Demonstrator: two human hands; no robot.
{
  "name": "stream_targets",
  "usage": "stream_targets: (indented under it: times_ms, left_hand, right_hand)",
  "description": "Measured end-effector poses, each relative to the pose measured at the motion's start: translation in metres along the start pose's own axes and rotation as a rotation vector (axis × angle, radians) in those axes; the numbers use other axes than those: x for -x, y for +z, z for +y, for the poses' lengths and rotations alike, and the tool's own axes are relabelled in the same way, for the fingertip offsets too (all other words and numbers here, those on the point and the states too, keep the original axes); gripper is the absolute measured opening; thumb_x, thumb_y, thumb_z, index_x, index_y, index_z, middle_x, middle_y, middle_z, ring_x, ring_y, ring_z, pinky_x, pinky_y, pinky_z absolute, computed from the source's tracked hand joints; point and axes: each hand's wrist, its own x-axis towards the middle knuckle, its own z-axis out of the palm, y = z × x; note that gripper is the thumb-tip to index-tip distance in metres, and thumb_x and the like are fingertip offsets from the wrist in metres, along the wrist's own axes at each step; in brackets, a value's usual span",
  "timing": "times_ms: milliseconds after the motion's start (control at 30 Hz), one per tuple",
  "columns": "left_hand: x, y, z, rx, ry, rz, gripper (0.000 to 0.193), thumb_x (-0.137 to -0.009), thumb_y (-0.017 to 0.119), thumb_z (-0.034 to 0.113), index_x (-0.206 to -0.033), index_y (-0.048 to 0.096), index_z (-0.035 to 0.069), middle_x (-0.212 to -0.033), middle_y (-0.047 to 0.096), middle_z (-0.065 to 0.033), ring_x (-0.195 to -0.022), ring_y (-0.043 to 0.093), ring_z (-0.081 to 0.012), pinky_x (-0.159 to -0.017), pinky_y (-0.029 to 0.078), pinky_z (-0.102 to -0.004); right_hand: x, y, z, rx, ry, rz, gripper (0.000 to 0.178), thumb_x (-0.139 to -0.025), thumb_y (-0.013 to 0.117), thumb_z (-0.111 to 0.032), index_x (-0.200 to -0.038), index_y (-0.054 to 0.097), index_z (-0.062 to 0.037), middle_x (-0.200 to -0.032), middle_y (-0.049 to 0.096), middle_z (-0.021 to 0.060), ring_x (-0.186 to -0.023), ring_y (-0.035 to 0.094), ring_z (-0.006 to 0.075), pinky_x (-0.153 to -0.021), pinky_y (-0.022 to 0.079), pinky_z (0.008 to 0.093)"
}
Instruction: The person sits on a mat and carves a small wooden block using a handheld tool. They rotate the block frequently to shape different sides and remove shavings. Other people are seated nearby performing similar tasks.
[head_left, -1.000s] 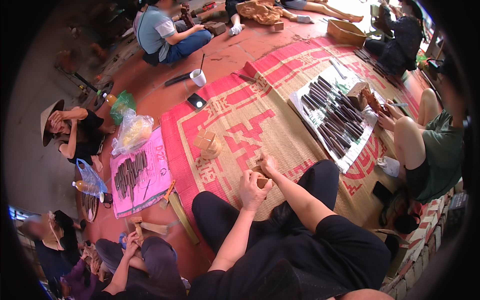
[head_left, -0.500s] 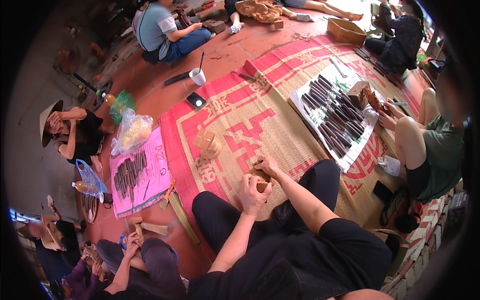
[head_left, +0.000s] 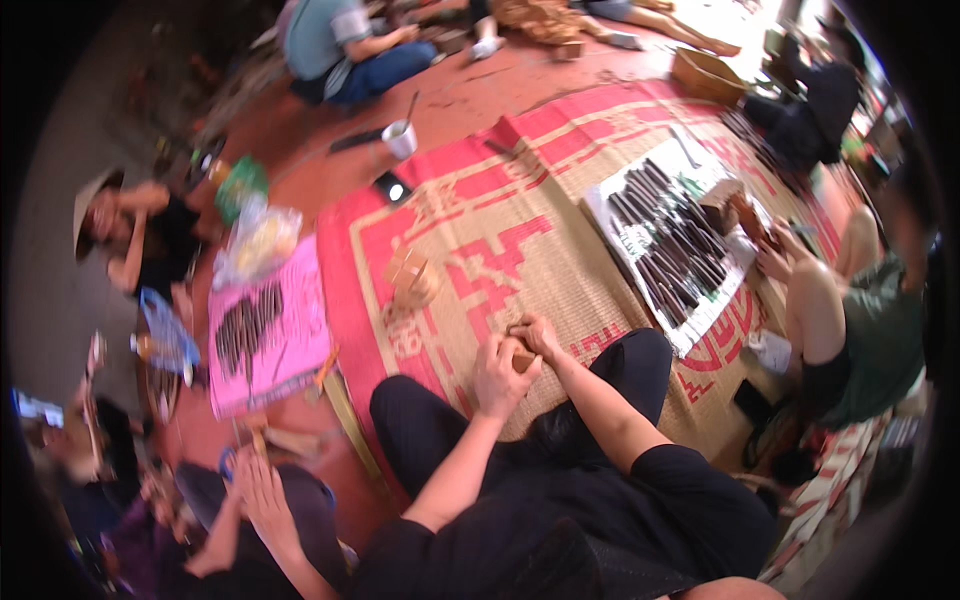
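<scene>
I sit cross-legged in black clothes on a red and tan woven mat [head_left: 520, 240]. My left hand [head_left: 497, 375] and my right hand [head_left: 537, 336] are pressed together over my lap, both closed around a small brown wooden piece [head_left: 522, 359] that is mostly hidden between them. A little ahead and to my left, a small pile of light wooden blocks [head_left: 410, 277] rests on the mat.
A white sheet with several dark tools [head_left: 668, 250] lies ahead right, a person in green [head_left: 860, 330] beside it. A pink cloth with dark tools [head_left: 265, 330] lies left. A white cup [head_left: 400, 138], a dark phone [head_left: 390, 187] and other seated people surround the mat.
My hands stay clasped on the wooden piece over my lap; the view has shifted only slightly.
</scene>
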Motion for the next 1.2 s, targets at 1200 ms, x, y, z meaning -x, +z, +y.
stream_targets:
  times_ms: [1200]
  left_hand:
    - [0.030, -0.007, -0.005, 0.069, 0.128, 0.177, 0.038, -0.064, 0.071, 0.037, -0.079, 0.057, 0.006, -0.094, 0.049, -0.0108, -0.095, 0.052, -0.0310, -0.085, 0.044, -0.0457]
  right_hand:
    - [-0.084, 0.005, 0.054, -0.171, -0.228, -0.426, 0.023, -0.077, 0.066, -0.021, -0.076, 0.062, 0.0020, -0.067, 0.064, 0.0128, -0.060, 0.059, 0.0230, -0.055, 0.045, 0.0414]
